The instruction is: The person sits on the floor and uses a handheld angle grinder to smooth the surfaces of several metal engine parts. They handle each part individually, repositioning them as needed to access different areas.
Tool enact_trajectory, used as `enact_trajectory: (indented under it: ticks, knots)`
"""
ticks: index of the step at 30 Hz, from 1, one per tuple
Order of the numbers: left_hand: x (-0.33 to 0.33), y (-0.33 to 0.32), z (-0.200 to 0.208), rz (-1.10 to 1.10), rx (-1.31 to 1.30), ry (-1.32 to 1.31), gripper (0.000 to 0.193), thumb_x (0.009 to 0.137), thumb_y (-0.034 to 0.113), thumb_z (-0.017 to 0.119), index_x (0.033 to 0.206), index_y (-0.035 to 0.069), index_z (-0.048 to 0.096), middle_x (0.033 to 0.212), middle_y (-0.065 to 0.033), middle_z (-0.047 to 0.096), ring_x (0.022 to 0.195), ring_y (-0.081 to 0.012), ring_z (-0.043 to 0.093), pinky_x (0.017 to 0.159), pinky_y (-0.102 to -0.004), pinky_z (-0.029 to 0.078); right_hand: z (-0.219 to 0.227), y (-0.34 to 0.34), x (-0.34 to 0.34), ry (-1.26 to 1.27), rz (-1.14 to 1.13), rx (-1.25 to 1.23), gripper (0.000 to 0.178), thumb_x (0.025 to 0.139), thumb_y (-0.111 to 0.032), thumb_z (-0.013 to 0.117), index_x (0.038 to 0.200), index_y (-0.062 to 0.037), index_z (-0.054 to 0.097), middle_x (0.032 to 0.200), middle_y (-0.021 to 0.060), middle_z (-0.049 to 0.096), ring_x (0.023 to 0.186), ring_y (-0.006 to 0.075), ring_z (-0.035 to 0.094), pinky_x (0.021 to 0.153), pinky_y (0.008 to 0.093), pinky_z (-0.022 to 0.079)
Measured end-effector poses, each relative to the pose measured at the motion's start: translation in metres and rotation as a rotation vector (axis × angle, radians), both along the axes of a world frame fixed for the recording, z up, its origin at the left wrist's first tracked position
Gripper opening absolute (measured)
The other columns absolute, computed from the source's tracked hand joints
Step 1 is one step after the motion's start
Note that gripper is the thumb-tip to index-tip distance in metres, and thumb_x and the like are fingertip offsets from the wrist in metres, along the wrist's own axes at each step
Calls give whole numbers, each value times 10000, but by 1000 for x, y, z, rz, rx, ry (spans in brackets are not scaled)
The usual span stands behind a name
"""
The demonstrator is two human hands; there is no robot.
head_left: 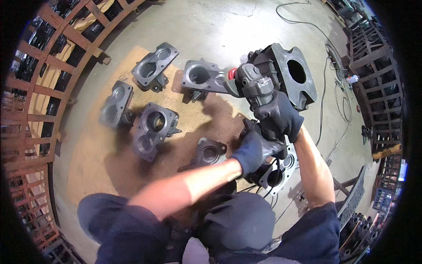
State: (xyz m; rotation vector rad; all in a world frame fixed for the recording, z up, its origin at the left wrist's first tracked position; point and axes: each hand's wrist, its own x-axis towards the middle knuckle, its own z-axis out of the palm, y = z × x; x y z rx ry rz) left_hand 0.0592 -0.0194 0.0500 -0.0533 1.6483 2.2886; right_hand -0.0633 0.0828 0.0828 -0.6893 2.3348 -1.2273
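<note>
Both my hands, in dark gloves, are closed around an angle grinder (257,88). My right hand (280,116) wraps its body just behind the head. My left hand (258,150) grips the rear end, where a black cord hangs down. A red part shows at the grinder's head, beside the right end of a grey metal casting (214,79) with a large round bore. Whether the tool touches that casting I cannot tell. Behind the grinder, to the right, stands a bigger dark casting (302,90) with a round hole in its face.
More castings lie around a brown cardboard sheet (96,154): one at the far left (154,66), one at left (116,103), one nearer (154,130). Another casting (288,163) is below my hands. Slatted crates (41,92) line the left; cables (323,101) run along the concrete floor.
</note>
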Motion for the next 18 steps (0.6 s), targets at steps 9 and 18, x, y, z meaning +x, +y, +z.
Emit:
enact_trajectory:
  ticks: [9,18]
  knots:
    - [-22,91,-48,-90,-233,-9,511,971,187,600,1436,15,474,1472,-151,499,1375,-246,429,1176,-354,303,-21,29,-23,-49,-24,352,614,616,-335,866,1096,8,694,994,233,735,983,372,716,874,396,544]
    - [-21,123,-102,-9,594,-247,476,1061,89,415,1531,44,353,1562,-101,389,1442,-198,344,1214,-311,263,-12,8,-28,-75,-28,502,634,605,-323,881,1099,14,670,1022,248,725,1012,407,693,883,412,542]
